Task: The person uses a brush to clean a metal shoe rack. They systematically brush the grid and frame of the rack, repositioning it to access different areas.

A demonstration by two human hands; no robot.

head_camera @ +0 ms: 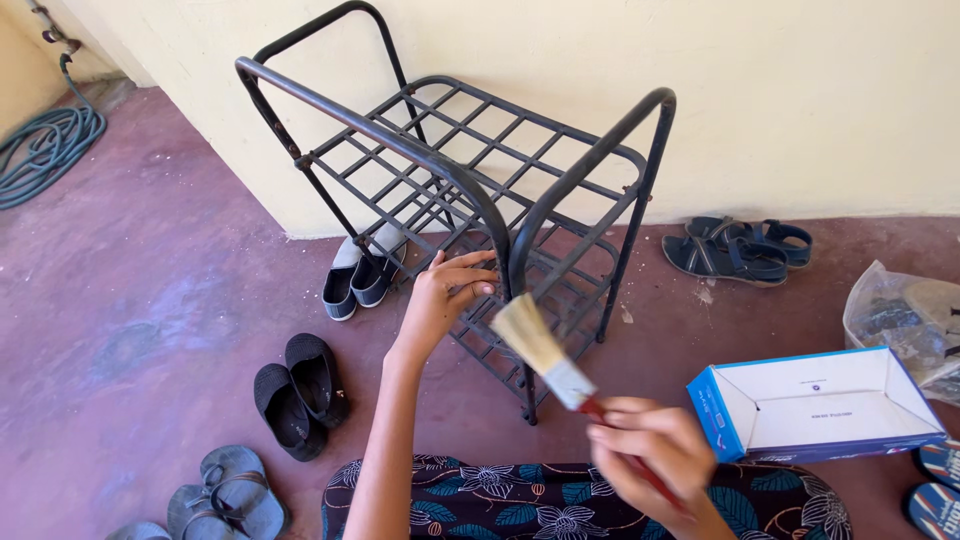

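A black metal shoe rack [470, 150] with grid shelves stands against a pale yellow wall. My left hand [440, 298] grips the rack's front frame bar near the middle shelf. My right hand [655, 455] holds a paintbrush [545, 355] by its red handle; the pale bristles point up and left, close to the rack's curved front bars. The brush and right hand are blurred by motion.
Slip-on shoes [358, 275] lie under the rack. Black flats [300, 392] and grey sandals [225, 495] are at the lower left, dark sandals [735, 250] by the wall. An open blue-and-white box [815, 405], a plastic bag [905, 315] and a coiled hose [45, 145] lie around.
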